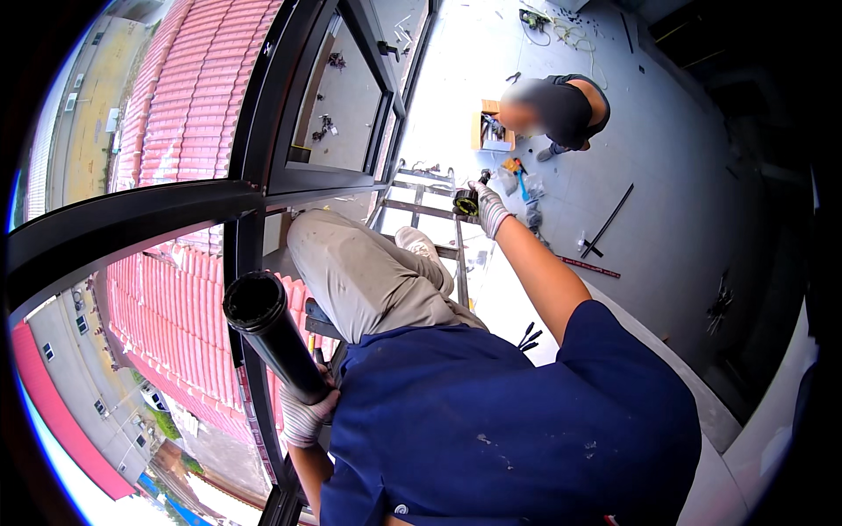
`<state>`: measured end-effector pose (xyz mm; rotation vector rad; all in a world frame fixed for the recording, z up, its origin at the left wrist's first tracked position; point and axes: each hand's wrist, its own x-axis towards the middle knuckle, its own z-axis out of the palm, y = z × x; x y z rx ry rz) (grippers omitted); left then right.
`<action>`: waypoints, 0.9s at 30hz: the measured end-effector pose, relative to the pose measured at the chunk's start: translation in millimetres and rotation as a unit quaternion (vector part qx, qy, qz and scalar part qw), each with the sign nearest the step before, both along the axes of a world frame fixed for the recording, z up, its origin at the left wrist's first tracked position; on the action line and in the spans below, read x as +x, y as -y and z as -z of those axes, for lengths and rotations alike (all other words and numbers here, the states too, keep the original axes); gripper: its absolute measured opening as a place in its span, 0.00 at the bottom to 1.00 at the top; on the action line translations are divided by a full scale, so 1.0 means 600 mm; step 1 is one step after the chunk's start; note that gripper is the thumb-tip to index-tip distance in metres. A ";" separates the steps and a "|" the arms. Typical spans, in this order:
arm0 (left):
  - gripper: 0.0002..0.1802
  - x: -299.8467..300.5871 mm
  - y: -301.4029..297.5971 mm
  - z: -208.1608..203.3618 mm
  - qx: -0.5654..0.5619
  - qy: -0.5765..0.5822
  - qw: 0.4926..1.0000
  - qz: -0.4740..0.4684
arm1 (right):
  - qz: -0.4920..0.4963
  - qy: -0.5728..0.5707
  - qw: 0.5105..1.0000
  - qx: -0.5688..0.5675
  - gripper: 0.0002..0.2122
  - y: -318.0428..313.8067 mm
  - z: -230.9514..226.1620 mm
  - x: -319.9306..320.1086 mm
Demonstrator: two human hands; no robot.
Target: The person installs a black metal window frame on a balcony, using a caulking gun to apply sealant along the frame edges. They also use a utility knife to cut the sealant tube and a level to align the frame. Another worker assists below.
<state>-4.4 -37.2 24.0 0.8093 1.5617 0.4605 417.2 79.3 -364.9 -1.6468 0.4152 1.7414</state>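
My left hand [307, 414], in a white knit glove, is closed round the lower part of a thick black tube [279, 337]. The tube's round open end tilts up beside the window frame, with a dark hollow inside. My right hand [491, 209], also gloved, reaches out over the ladder [419, 210]. It is wrapped round a black tool with a round head and a yellow-green ring [467, 203]; its exact kind is too small to tell. My bent leg in beige trousers lies between the two hands.
Dark window frames [250, 197] run along my left, with red tiled roofs [180, 96] far below outside. Another person [574, 110] bends over a cardboard box [493, 131] on the floor. Bags, a long black bar [610, 219] and a corded tool [533, 19] lie about.
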 end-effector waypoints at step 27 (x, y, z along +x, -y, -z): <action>0.30 -0.007 0.002 0.014 -0.001 0.015 1.000 -0.019 | 0.043 0.032 0.998 0.014 0.23 -0.010 -0.012 0.023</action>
